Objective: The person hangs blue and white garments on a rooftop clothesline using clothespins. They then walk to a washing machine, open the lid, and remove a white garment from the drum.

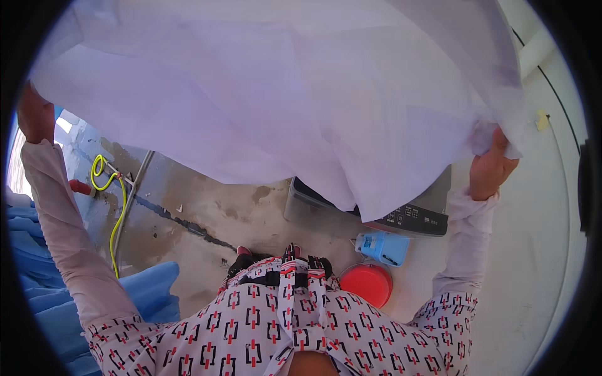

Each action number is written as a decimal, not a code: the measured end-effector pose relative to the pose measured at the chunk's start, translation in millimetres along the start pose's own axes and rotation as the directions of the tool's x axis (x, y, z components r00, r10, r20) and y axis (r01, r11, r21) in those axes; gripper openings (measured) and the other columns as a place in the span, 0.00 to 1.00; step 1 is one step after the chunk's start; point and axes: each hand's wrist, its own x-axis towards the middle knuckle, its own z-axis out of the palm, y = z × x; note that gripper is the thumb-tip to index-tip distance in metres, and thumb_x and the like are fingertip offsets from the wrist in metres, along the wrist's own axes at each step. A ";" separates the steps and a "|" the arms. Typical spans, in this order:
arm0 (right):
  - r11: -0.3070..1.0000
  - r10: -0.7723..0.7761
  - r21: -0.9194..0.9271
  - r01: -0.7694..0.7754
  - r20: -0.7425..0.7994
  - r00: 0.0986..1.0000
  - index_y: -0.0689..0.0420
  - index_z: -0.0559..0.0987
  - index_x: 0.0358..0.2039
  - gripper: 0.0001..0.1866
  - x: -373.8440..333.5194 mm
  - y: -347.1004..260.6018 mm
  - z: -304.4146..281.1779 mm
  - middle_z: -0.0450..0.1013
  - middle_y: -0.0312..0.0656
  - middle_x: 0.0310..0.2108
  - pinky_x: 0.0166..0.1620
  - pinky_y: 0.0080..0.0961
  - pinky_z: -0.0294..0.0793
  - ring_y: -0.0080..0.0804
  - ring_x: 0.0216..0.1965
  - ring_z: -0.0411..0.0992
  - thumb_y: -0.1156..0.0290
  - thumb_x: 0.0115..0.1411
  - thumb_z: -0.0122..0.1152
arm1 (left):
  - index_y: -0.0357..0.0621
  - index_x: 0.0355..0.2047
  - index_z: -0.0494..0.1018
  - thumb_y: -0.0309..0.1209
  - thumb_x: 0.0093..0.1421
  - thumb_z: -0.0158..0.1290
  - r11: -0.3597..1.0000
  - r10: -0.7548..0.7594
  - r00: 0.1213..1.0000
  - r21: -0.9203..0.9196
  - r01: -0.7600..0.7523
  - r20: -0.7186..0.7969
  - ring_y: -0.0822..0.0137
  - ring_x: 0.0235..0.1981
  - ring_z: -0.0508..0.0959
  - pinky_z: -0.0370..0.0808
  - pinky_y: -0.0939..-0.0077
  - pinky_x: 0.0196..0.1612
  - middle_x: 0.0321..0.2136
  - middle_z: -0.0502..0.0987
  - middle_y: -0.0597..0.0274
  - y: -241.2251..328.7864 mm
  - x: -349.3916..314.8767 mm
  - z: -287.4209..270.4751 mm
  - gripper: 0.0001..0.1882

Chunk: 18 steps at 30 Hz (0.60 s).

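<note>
A large pale, lilac-white cloth sheet (263, 94) is spread wide between my raised hands and fills the upper part of the head view. My left hand (36, 116) is at the far left, closed on the sheet's edge; its fingertips are partly lost at the dark rim. At the right, my right hand (492, 164) grips a bunched part of the sheet, fingers wrapped round it. The lower edge sags between the hands, and one corner hangs over a dark grey washing machine (433, 216), hiding most of its top.
Below the machine's control panel stand a light blue plastic container (382, 247) and a red basin (367, 285). A yellow-green hose (119, 219) and a grey pipe (139, 175) lie on the stained floor. Blue fabric (150, 288) hangs at the left; a white wall (533, 250) rises at the right.
</note>
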 end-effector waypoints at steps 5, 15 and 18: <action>0.858 0.261 -0.331 -0.392 0.939 -0.223 0.52 0.75 0.46 0.15 -140.7 -13.2 111.3 0.76 0.47 0.36 0.40 0.31 0.70 0.43 0.34 0.74 0.63 0.59 0.56 | 0.48 0.47 0.71 0.45 0.62 0.49 0.722 -0.445 0.840 -0.431 0.541 0.310 0.65 0.44 0.75 0.72 0.71 0.49 0.43 0.75 0.60 -49.9 -57.1 -10.7 0.19; 0.938 -0.175 0.054 -0.342 0.926 -0.334 0.54 0.70 0.50 0.23 -223.4 -68.5 330.4 0.70 0.44 0.44 0.44 0.34 0.70 0.39 0.40 0.71 0.59 0.56 0.56 | 0.53 0.38 0.77 0.42 0.58 0.55 -0.558 0.336 0.930 -0.827 0.070 -0.148 0.71 0.32 0.72 0.72 0.79 0.39 0.27 0.75 0.66 -23.1 -27.4 -70.7 0.12; 0.836 -0.287 0.245 -0.490 0.958 -0.011 0.52 0.68 0.53 0.24 -175.4 -99.3 399.8 0.66 0.44 0.49 0.39 0.26 0.71 0.30 0.34 0.69 0.68 0.55 0.57 | 0.55 0.37 0.77 0.41 0.56 0.57 -0.718 0.549 0.792 -0.636 0.283 -0.267 0.72 0.28 0.71 0.72 0.79 0.37 0.25 0.74 0.66 -19.7 -17.5 -55.6 0.10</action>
